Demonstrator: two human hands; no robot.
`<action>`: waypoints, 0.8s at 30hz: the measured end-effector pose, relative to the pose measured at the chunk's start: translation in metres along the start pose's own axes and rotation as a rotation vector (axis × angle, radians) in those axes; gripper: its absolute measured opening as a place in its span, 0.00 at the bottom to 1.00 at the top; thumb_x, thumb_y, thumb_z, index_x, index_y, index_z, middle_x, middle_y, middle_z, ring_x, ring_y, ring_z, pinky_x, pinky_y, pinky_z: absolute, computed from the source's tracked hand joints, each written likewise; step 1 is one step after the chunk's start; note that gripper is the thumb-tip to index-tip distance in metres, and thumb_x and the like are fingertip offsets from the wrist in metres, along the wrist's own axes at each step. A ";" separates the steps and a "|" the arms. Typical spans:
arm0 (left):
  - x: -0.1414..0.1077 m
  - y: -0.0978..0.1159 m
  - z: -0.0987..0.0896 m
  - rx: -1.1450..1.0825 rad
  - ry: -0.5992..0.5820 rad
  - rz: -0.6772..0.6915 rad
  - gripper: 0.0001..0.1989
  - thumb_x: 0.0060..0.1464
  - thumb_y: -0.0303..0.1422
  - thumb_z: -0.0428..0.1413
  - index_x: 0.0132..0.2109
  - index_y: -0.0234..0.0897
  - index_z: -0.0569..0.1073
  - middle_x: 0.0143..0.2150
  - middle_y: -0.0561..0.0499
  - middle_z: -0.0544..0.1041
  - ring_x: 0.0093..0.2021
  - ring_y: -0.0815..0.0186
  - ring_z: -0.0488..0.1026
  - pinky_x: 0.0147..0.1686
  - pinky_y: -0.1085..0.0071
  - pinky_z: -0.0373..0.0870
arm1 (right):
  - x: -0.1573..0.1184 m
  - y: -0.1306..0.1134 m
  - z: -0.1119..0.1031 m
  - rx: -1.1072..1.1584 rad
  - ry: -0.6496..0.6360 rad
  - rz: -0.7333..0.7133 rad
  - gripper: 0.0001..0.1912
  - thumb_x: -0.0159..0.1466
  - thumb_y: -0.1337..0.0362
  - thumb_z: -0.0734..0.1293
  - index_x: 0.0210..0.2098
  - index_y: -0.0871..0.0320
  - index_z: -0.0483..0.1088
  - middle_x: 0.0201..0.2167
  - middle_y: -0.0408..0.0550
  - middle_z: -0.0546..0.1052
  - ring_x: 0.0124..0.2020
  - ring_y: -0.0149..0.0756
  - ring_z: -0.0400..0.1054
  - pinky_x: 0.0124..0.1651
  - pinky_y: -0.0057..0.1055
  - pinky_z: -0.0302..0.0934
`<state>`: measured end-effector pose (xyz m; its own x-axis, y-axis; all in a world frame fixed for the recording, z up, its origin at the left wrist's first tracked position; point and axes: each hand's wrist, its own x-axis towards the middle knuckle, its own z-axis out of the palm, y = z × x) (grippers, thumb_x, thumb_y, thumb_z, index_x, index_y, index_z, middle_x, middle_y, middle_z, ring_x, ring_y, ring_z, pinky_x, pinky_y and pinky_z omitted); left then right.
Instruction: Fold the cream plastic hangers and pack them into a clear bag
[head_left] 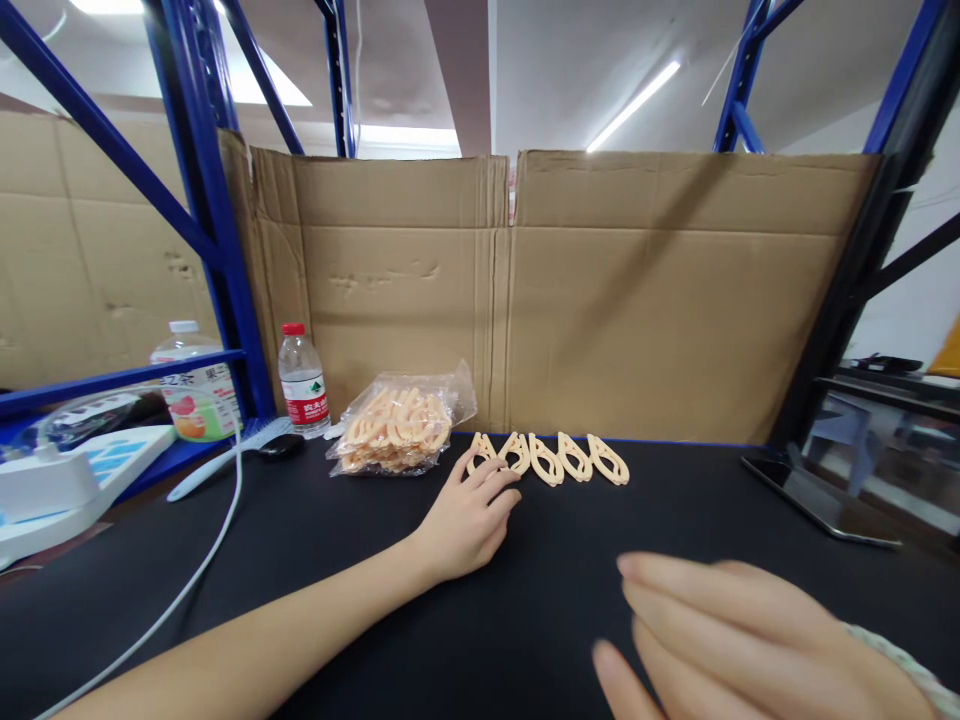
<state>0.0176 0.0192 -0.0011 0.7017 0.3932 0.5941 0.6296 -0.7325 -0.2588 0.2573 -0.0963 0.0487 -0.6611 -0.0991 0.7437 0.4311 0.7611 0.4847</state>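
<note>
Several cream-coloured oval looped pieces (546,460) lie in a row on the black tabletop (555,590), near its back edge. My left hand (469,515) reaches over the left end of that row, its fingers apart and its fingertips at the two leftmost pieces, partly covering them. Lower right, close to the camera, my right hand (742,630) is above the table, blurred, with thumb apart from the fingers and nothing between them. Left of the row, a clear plastic bag (397,425) holds more of the same pieces.
A red-capped water bottle (304,385) stands behind the bag's left side. Farther left are a larger bottle (195,390), a light-blue brush (217,465), a white power strip (112,470) and a white cable (225,530). A dark flat device (817,495) lies at right. Cardboard (675,320) closes the back.
</note>
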 end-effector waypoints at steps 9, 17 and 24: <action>0.002 -0.033 -0.012 0.256 0.016 -0.255 0.18 0.54 0.28 0.51 0.52 0.30 0.71 0.66 0.35 0.56 0.66 0.46 0.51 0.62 0.49 0.52 | -0.044 0.049 0.100 0.062 -0.310 -0.022 0.16 0.63 0.70 0.56 0.20 0.58 0.64 0.15 0.42 0.63 0.16 0.30 0.52 0.22 0.33 0.43; 0.001 -0.049 -0.010 0.298 0.029 -0.305 0.18 0.57 0.31 0.50 0.52 0.27 0.71 0.65 0.36 0.60 0.65 0.45 0.53 0.61 0.49 0.53 | -0.052 0.039 0.101 0.267 -0.554 0.280 0.12 0.64 0.69 0.55 0.26 0.58 0.66 0.18 0.42 0.69 0.18 0.29 0.57 0.26 0.29 0.46; 0.000 -0.045 -0.013 0.155 0.061 -0.207 0.23 0.58 0.28 0.48 0.60 0.30 0.63 0.60 0.40 0.69 0.56 0.52 0.64 0.54 0.53 0.63 | -0.047 0.051 0.094 0.264 -0.507 0.344 0.13 0.64 0.68 0.56 0.27 0.58 0.68 0.19 0.42 0.70 0.19 0.29 0.60 0.27 0.28 0.49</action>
<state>-0.0151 0.0451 0.0210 0.5345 0.4881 0.6900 0.8044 -0.5444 -0.2381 0.2530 0.0074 -0.0050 -0.7476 0.4418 0.4959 0.5467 0.8334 0.0817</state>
